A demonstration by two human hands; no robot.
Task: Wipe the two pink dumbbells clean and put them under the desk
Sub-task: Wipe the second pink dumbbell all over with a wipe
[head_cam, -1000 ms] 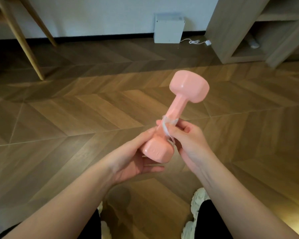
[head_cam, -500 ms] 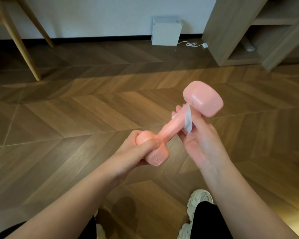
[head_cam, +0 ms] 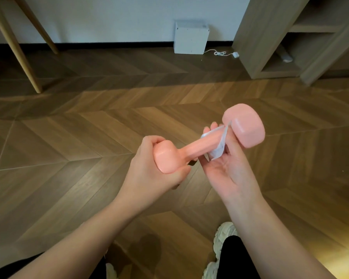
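Observation:
I hold one pink dumbbell in mid-air above the wooden floor, tilted with its far head up to the right. My left hand is closed around the near head. My right hand cups the handle from below, palm up, and holds a white wipe wrapped around the handle just under the far head. The second pink dumbbell is out of view.
Two slanted wooden legs stand at the far left. A white box with a white cable sits against the wall. A wooden shelf unit stands at the far right. My shoes are below.
The dumbbell has tipped from steep to flatter. My right hand slid the wipe up the handle from the near head to the far head. My left hand shifted its grip onto the near head.

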